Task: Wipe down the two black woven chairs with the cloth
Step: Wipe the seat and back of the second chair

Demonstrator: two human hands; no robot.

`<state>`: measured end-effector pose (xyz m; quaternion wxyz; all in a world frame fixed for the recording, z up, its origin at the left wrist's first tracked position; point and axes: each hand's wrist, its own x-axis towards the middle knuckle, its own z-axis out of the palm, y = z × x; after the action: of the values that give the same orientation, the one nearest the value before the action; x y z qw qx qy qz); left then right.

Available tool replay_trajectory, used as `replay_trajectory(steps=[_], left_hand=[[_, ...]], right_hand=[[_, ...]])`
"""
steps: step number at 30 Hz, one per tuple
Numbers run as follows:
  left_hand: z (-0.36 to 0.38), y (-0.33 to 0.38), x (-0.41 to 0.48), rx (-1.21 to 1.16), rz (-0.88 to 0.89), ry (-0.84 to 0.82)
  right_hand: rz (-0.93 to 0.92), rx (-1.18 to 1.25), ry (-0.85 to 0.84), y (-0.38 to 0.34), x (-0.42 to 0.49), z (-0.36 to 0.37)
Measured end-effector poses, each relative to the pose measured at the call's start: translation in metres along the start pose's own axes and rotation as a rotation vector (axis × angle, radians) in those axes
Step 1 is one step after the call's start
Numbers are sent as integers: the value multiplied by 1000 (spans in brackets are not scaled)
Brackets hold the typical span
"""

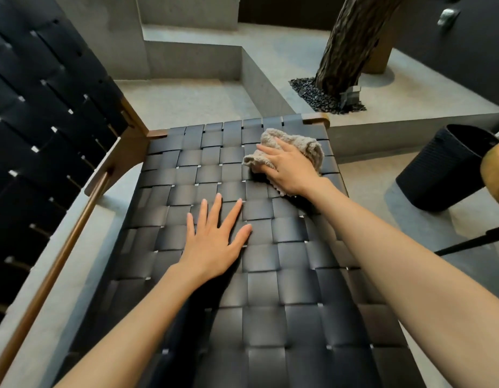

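A black woven chair surface (270,289) with a wooden frame fills the middle of the view below me. My right hand (287,169) presses a crumpled beige cloth (304,147) onto its far right part, near the top edge. Lower down, my left hand (214,242) lies flat on the weave with fingers spread, holding nothing. More black woven strapping (41,135) on a wooden frame rises at the left; I cannot tell whether it belongs to the same chair or to another one.
A black ribbed bin (444,169) stands on the concrete floor at the right. A tree trunk (352,43) rises from a patch of dark gravel beyond a concrete step. A wooden rail (55,264) runs along the left side.
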<state>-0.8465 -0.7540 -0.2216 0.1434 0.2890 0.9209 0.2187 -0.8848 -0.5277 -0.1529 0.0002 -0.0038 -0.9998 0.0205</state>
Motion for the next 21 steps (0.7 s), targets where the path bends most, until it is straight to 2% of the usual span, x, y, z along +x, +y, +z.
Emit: replay_trajectory(steps=[12,21], left_hand=[[-2,-8,-99,11,-53,-43],[6,-14,-157,5,-33,-39]], right_hand=[[-16,54,-202,-88,-171,-5],[-35,-27,-284,-160,-306,-19]])
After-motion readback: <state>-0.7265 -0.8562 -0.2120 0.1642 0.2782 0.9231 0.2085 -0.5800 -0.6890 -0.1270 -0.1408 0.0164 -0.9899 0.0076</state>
